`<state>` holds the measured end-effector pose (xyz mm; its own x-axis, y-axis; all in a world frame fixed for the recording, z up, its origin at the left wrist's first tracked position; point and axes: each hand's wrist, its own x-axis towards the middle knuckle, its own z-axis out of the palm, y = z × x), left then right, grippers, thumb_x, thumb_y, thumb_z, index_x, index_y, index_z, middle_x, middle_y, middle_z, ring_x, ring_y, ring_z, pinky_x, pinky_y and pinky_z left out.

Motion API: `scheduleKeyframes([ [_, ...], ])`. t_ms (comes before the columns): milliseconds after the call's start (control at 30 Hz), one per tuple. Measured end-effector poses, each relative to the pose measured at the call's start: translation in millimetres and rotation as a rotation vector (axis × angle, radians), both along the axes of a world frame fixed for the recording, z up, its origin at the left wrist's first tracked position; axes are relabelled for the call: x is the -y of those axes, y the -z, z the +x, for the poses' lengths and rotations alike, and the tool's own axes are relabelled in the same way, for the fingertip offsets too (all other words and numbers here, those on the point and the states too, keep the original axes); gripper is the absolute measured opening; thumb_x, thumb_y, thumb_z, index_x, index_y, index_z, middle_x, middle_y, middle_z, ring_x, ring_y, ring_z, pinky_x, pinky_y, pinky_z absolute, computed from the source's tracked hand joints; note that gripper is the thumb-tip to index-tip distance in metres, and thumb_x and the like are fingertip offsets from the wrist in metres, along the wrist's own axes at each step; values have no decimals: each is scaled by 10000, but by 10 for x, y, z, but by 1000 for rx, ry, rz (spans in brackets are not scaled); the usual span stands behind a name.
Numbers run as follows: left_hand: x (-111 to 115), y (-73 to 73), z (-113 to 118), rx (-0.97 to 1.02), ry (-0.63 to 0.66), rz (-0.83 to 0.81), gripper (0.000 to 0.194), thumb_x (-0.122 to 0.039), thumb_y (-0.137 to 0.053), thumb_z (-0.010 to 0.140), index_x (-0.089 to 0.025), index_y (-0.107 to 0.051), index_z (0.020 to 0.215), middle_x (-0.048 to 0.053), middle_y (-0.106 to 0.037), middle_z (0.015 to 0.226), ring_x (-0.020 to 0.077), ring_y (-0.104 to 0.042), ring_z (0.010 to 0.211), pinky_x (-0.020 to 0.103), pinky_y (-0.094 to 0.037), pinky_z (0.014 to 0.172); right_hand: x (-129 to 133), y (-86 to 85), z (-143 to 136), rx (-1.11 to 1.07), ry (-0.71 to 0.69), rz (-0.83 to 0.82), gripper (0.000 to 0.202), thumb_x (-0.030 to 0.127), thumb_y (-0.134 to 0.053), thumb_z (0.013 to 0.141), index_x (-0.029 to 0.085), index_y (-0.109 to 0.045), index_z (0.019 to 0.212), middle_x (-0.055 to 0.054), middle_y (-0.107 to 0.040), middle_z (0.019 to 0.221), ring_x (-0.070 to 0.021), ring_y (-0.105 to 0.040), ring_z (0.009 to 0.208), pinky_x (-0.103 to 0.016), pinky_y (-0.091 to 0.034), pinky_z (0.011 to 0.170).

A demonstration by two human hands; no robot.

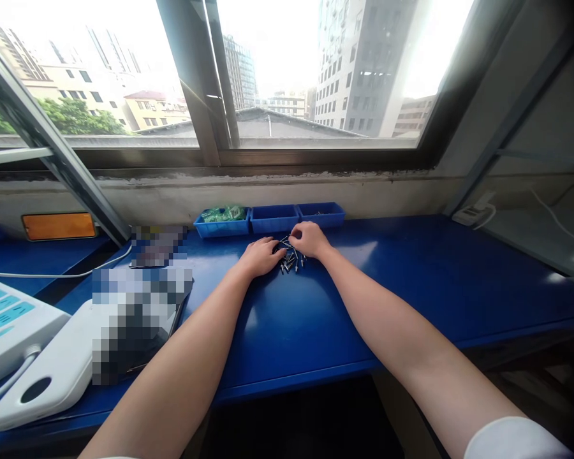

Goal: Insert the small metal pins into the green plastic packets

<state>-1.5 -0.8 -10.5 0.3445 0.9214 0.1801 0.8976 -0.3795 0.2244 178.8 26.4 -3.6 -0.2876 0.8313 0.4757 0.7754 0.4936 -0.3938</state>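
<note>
A small loose pile of blind rivets (289, 260), silvery with thin stems, lies on the blue tabletop (306, 325). At the pile's left edge rests my left hand (259, 256), its fingers spread and low, thumb reaching towards the rivets. My right hand (310, 240) is over the pile's right side, thumb and forefinger pinched together on what looks like a rivet stem. Just behind the hands stand three blue bins in a row. Green plastic packaging fills the left bin (222, 228); beside it is the middle bin (273, 223). The right bin (326, 220) holds a few small metal pieces.
On the left lie a white power strip (14, 325), a white oblong item with an oval hole (52, 376), and blurred-out items. An orange-faced phone-like object (60, 226) leans near a metal shelf post (76, 166). A window wall borders the back.
</note>
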Motion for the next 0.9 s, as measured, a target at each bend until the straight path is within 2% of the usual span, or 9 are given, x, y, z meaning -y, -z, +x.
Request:
scheduleKeyframes([
  [133,9,0,-3,0,27,18,564,-528,-336,896,-168,-566,1264,153,-493,1371,303,-406,1308,441,-321,1065,-1,43,-46,59,-98,-126,99,265,-624,731,185,-678,755,-51,-659,829,-171,-587,762,-256,-440,689],
  [367,2,9,-7,15,27,31,526,-518,-377,883,-189,-589,1235,135,-513,1355,301,-423,1292,432,-328,1058,-30,81,-50,58,-127,-115,121,253,-590,781,177,-676,742,-58,-659,830,-168,-591,771,-251,-432,693],
  [500,2,7,-13,58,58,68,459,-495,-387,886,-206,-634,1143,113,-597,1243,287,-522,1181,396,-412,976,-23,93,-59,55,-143,-75,148,228,-554,803,167,-677,749,-56,-647,822,-160,-580,755,-254,-426,701],
  [700,17,-14,4,172,93,172,371,-385,-450,875,-185,-617,1140,100,-635,1146,246,-580,1077,340,-444,937,-2,64,-66,-80,-187,-36,140,200,-579,786,184,-718,783,-25,-655,790,-149,-587,775,-247,-430,738],
  [900,58,-71,45,246,159,265,301,-300,-465,865,-190,-631,1090,81,-652,1068,225,-607,998,330,-468,900,-17,57,-50,-320,-211,-135,111,231,-623,748,187,-724,735,-7,-682,735,-151,-617,730,-245,-441,678],
])
